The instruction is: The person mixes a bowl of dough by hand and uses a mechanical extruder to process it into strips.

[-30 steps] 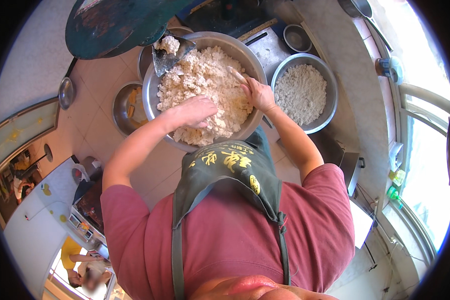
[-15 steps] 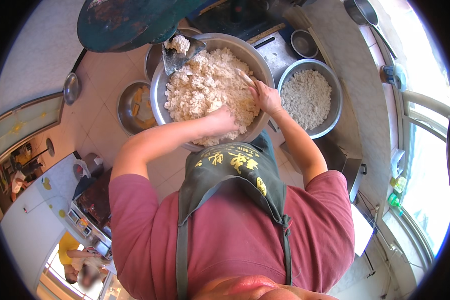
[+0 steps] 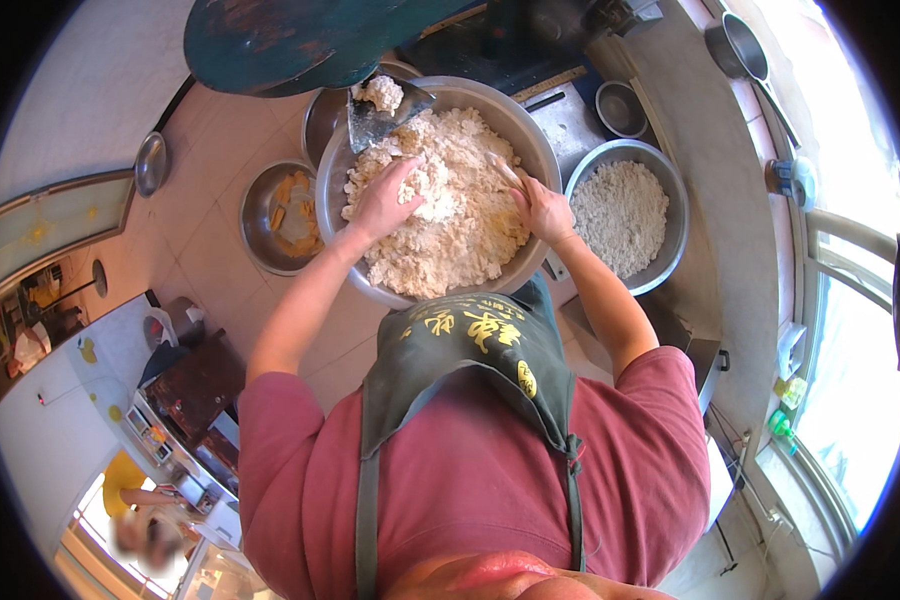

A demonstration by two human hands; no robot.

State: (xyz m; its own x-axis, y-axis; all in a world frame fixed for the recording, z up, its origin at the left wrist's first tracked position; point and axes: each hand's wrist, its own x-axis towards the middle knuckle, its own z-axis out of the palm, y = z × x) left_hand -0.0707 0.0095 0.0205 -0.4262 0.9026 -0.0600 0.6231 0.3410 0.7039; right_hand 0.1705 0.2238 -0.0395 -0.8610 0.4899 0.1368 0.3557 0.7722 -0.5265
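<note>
A large metal basin (image 3: pixel 542 150) holds a pale, crumbly, dough-like mixture (image 3: pixel 450 245). My left hand (image 3: pixel 382 203) is in the mixture on the basin's left side, fingers and thumb curved round a loose clump. On the right side, my right hand (image 3: pixel 547 212) is closed round a light wooden handle (image 3: pixel 505 172); the far end of this tool is not clear. At the basin's far left rim, a dark metal chute or blade (image 3: pixel 370 125) reaches over the mixture, with a white lump (image 3: pixel 380 94) resting on it.
A smaller metal basin (image 3: pixel 678 225) of whitish crumbs stands at the right. On the left is a bowl (image 3: pixel 255 240) with yellowish pieces. A dark green machine part (image 3: pixel 280 45) overhangs the far left. A person in yellow (image 3: pixel 125 485) is in the background, lower left.
My left hand has moved from the near middle of the basin up and left to the mixture near the metal chute. My right hand keeps its hold on the wooden handle.
</note>
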